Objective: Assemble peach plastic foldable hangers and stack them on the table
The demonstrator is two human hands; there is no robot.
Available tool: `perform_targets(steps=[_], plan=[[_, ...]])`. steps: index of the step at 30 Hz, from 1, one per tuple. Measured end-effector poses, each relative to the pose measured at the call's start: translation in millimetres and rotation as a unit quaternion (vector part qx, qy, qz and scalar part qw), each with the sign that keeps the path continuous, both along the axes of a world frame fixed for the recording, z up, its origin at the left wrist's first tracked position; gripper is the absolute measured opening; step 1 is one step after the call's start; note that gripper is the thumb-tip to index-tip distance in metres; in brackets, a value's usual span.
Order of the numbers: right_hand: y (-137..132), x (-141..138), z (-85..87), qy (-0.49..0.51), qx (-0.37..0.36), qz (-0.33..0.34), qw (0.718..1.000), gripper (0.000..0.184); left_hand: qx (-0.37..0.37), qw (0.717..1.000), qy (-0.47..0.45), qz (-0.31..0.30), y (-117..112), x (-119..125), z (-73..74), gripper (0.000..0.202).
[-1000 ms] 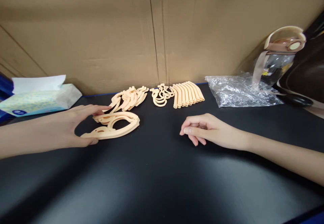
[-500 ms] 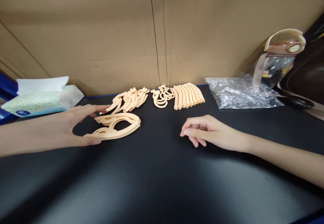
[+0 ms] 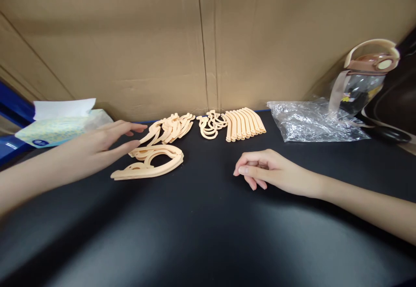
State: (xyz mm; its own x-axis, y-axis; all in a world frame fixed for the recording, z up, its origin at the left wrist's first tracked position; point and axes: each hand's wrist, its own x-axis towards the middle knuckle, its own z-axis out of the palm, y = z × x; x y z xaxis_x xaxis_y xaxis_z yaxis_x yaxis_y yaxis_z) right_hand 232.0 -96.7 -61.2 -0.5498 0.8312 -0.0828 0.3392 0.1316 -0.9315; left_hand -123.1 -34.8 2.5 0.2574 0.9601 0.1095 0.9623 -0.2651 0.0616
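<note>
My left hand (image 3: 112, 144) is over the left end of a small stack of beige plastic folding hangers (image 3: 169, 166), its fingers stretched forward and its thumb apart. It holds nothing; whether it touches the stack I cannot tell. Just beyond the fingertips lies a pile of loose, curved beige hanger pieces (image 3: 173, 129). My right hand (image 3: 269, 170) rests on the black table, with its fingers loosely curled and the thumb against them. Nothing shows in it. Behind it are a row of beige hanger arms (image 3: 244, 124) and several hanger hooks (image 3: 209, 127).
A tissue pack (image 3: 61, 127) stands at the back left. To the right lies a crinkled clear plastic bag (image 3: 318, 122), with a strapped drinking bottle (image 3: 367, 79) behind it. A cardboard wall (image 3: 146, 53) closes off the table's back edge (image 3: 130, 122).
My left thumb has come off the near side of the folded hangers, and the left hand has risen and turned away toward the back. The right hand keeps its pose. The view has shifted slightly.
</note>
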Motion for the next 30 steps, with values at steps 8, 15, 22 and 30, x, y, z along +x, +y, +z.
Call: perform_targets(steps=[8, 15, 22, 30], plan=[[0.5, -2.3, 1.0, 0.002, -0.002, 0.002, 1.000, 0.030, -0.022, 0.999, 0.030, -0.002, 8.4, 41.0, -10.6, 0.049], [-0.8, -1.0, 2.3, -0.001, -0.001, 0.004, 1.000, 0.031, -0.038, 0.994, 0.071, 0.078, 36.8, 73.5, -11.8, 0.052], [0.6, 1.0, 1.4, -0.002, 0.001, 0.007, 1.000, 0.030, -0.087, 0.985, 0.089, 0.116, 48.4, 90.6, 0.1, 0.044], [-0.5, 1.2, 2.7, -0.005, 0.003, 0.004, 1.000, 0.029, -0.124, 0.978, 0.077, 0.149, 49.6, 99.7, 5.0, 0.035]])
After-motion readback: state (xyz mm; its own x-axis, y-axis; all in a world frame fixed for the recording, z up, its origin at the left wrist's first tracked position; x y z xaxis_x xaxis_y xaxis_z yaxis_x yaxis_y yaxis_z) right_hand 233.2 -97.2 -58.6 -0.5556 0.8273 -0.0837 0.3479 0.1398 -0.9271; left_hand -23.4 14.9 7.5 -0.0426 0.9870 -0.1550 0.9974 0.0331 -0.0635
